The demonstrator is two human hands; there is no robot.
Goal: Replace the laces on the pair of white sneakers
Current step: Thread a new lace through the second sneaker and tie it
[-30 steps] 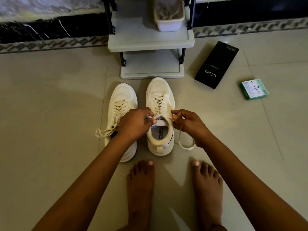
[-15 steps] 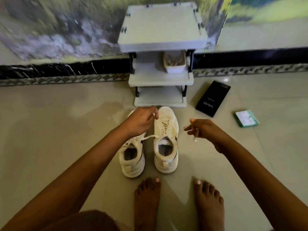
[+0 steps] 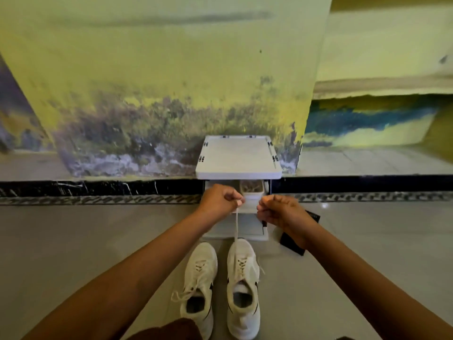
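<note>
Left sneaker (image 3: 199, 285) on floor (image 3: 73, 241), still laced, loose ends spilling over its left side. Left hand (image 3: 220, 198) raised above, fingers curled, pinching lace (image 3: 235, 231); lace runs taut down to right sneaker (image 3: 242, 285), which stands just beside left one. Right hand (image 3: 279, 211) level with left, fingers curled; held object too small to tell. White shelf rack (image 3: 237, 155) behind hands against wall. Black box (image 3: 293, 245) on floor, partly hidden by right wrist.

Two white sneakers side by side on the floor, toes pointing away: left sneaker (image 3: 199, 285) with loose laces spilling outward, right sneaker (image 3: 243, 288) with one lace (image 3: 235, 229) stretched taut, straight up.
</note>
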